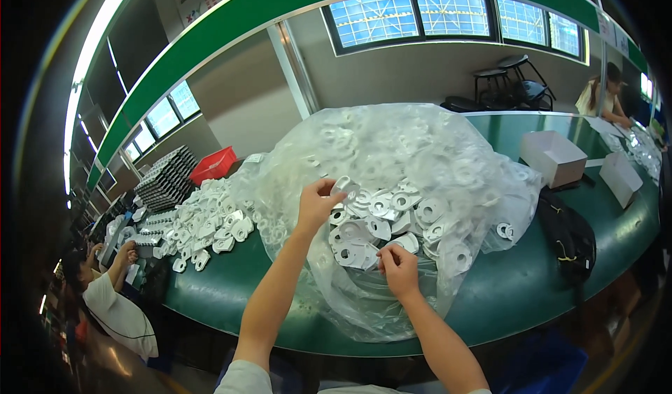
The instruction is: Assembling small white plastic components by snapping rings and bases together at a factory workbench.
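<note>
A large clear plastic bag (294,152) lies open toward me, full of white plastic parts (378,229) with round holes. At the left side of its mouth, my left hand (318,203) pinches one white plastic part (342,185) between thumb and fingers, raised over the pile. My right hand (400,270) is at the near edge of the pile, fingers drawn together. Just beyond those fingertips lies another white part (406,243). Whatever the right fingers hold, if anything, is hidden.
The bag rests on a green table (504,282). Loose white parts (210,219), stacked dark trays (166,177) and a red bin (214,165) are to the left, near a co-worker (115,310). A white box (553,159) and black bag (568,236) stand right. Another person (603,100) sits far right.
</note>
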Demonstrator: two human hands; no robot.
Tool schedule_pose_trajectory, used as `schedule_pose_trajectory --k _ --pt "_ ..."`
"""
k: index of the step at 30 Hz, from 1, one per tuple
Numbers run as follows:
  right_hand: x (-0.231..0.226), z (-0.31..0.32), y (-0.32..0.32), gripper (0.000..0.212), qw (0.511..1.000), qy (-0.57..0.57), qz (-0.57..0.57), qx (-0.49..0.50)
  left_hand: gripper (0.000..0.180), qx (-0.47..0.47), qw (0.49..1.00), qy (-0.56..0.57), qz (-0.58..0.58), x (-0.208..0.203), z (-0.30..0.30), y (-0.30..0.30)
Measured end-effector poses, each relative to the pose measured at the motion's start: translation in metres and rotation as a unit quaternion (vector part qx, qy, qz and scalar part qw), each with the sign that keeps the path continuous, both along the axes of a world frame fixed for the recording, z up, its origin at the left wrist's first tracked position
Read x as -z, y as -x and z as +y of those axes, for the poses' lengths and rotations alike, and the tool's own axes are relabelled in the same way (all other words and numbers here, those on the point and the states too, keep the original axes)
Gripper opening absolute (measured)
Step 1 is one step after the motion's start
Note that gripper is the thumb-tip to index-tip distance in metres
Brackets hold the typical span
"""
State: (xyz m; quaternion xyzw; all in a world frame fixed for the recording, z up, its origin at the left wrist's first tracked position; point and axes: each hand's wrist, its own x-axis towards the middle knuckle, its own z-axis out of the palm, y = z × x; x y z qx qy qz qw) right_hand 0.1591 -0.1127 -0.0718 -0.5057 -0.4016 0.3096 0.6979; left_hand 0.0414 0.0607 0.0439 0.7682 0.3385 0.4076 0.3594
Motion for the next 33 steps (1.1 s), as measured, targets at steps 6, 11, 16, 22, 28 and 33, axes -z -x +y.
schedule_pose_trajectory --k 6,11,16,22,28,33 --pt "-0.017 0.002 0.003 0.034 0.912 -0.038 0.382 -0.146 0.03 0.218 0.9 -0.347 0.149 0.002 -0.102 -0.002" --pt "0.047 0.033 -0.003 0.025 0.861 -0.183 0.432 -0.197 0.023 0.272 0.906 -0.321 0.049 0.02 -0.153 -0.075" --pt "0.003 0.018 -0.001 0.028 0.908 0.018 0.382 -0.172 0.015 0.389 0.849 -0.307 0.182 0.048 -0.166 -0.204" --pt "-0.001 0.016 0.0 0.027 0.907 0.046 0.387 -0.159 0.016 0.273 0.881 -0.252 0.292 0.082 -0.167 -0.268" --pt "-0.004 0.016 0.0 0.028 0.905 0.043 0.394 -0.156 0.019 0.297 0.829 -0.397 0.26 0.076 -0.16 -0.257" --pt "0.012 0.011 -0.006 0.027 0.928 0.026 0.328 -0.176 0.024 0.214 0.924 -0.314 -0.037 0.029 -0.162 -0.177"
